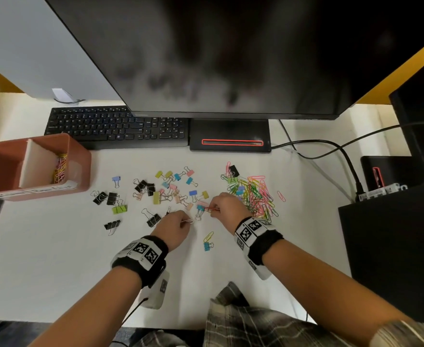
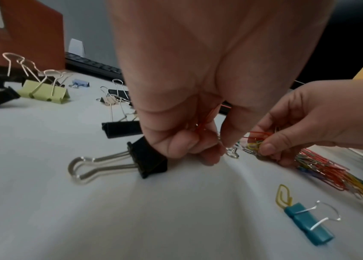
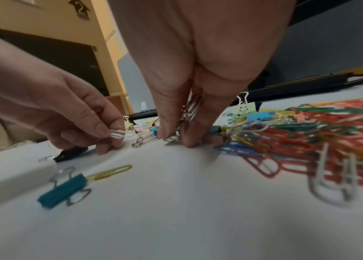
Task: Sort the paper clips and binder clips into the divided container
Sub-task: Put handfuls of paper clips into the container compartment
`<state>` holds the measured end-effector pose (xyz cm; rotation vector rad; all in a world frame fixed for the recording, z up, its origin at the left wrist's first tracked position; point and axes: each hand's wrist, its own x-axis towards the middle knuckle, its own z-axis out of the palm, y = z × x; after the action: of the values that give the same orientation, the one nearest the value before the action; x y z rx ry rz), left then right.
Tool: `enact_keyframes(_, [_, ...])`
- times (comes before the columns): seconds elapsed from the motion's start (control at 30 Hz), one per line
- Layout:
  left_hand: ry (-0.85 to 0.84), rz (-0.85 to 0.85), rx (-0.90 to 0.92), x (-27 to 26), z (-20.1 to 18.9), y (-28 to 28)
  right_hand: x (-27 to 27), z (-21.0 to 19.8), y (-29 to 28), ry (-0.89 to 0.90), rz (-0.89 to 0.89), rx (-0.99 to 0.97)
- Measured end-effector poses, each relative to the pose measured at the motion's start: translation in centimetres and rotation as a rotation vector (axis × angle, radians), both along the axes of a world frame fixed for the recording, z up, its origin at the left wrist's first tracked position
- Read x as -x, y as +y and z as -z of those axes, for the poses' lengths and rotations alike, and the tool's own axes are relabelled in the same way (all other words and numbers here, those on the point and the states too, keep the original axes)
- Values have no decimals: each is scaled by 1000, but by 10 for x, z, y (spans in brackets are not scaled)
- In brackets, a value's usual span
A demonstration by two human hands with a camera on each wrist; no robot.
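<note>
Both hands work low over the white desk. My left hand [image 1: 186, 219] pinches a white paper clip [image 3: 121, 134] and keeps red ones [image 2: 204, 123] tucked in its palm, beside a black binder clip [image 2: 148, 159]. My right hand [image 1: 212, 209] pinches a red paper clip [image 1: 212, 209] with several more bunched in its fingers [image 2: 257, 140], at the left edge of the coloured paper clip pile [image 1: 257, 196]. Scattered binder clips [image 1: 168, 189] lie further left. The reddish divided container [image 1: 80, 156] stands at far left with paper clips [image 1: 60, 167] in its right compartment.
A teal binder clip [image 1: 208, 246] and a yellow paper clip [image 1: 209, 236] lie near the desk's front. A black keyboard [image 1: 115, 126], a monitor base [image 1: 229, 135] and cables [image 1: 331, 149] run along the back. A dark box [image 1: 393, 246] stands at right.
</note>
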<state>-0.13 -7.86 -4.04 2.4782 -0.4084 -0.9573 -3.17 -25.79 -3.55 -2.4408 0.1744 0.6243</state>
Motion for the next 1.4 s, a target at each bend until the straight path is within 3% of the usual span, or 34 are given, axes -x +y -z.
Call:
enact_keyframes(0.3, [-67, 23, -78, -10, -1, -5, -7, 12, 15, -15, -78, 133])
enact_keyframes(0.47, [-81, 60, 24, -11, -2, -3, -5, 9, 14, -8, -162, 151])
enact_keyframes(0.6, [-65, 186, 80, -6, -4, -1, -4, 7, 13, 32, -138, 116])
enact_keyframes(0.73, [-98, 322, -42, -1, 0, 1, -2, 6, 10, 64, -128, 106])
enact_keyframes(0.93, [-59, 212, 90, 11, -2, -4, 15, -6, -19, -2, 21, -15])
enact_keyframes(1.1, [-66, 142, 88, 21, 0, -25, 30, -17, -35, -32, 51, -55])
enact_keyframes(1.4, [-148, 265, -46, 26, 6, -36, 40, -15, -37, -12, 88, -112])
